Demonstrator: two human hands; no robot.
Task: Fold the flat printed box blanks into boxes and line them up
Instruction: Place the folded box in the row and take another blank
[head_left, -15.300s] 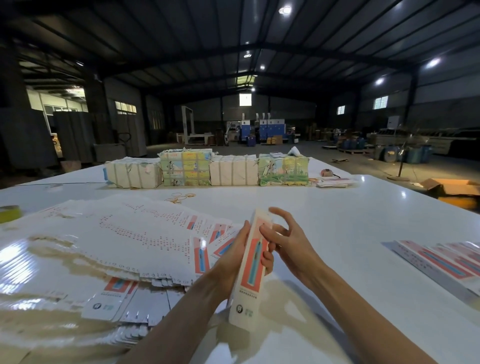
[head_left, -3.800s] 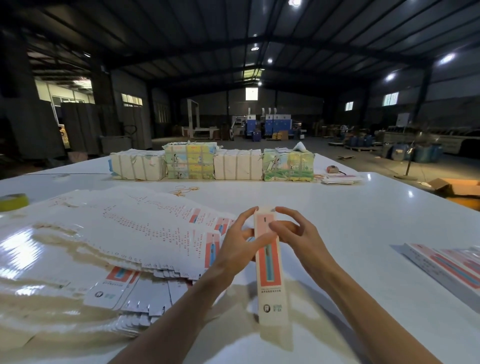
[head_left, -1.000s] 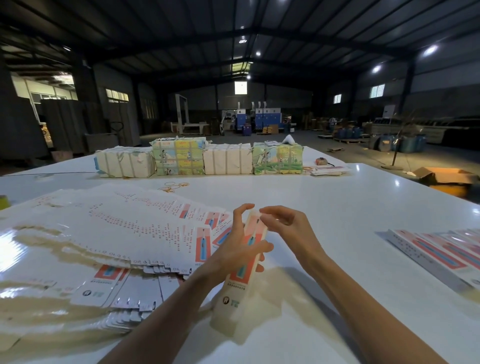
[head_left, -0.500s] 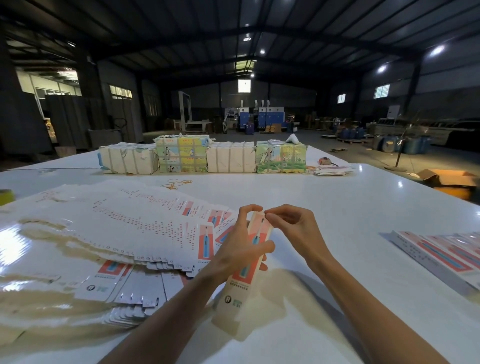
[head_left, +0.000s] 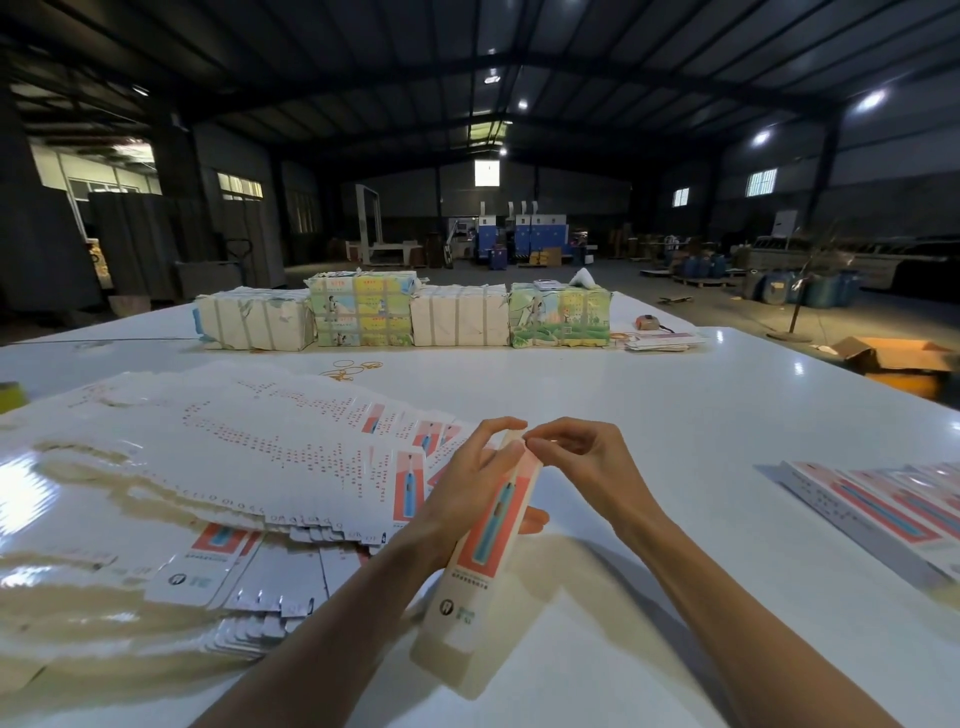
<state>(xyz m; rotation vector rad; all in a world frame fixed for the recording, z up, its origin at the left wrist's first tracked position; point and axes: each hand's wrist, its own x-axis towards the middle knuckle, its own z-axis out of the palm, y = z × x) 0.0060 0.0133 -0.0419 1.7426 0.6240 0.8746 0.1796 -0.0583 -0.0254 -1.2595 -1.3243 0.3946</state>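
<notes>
A long narrow box (head_left: 480, 566), white with a red panel and a blue toothbrush print, stands tilted with its lower end on the white table (head_left: 649, 415). My left hand (head_left: 467, 488) grips its upper part from the left. My right hand (head_left: 576, 457) pinches the flap at the box's top end with thumb and fingertips. A wide fanned stack of flat box blanks (head_left: 218, 467) lies to the left. Folded boxes (head_left: 883, 514) lie side by side in a row at the right edge.
Several wrapped bundles (head_left: 405, 317) stand in a row at the table's far side, with a small pile of blanks (head_left: 665, 342) to their right. A yellow tape roll (head_left: 10, 396) sits at the far left. An open cardboard carton (head_left: 898, 358) stands on the floor beyond the table.
Over the last second my right hand closed onto the top flap and the box tipped a little more upright. Much earlier I held the same box more vertically.
</notes>
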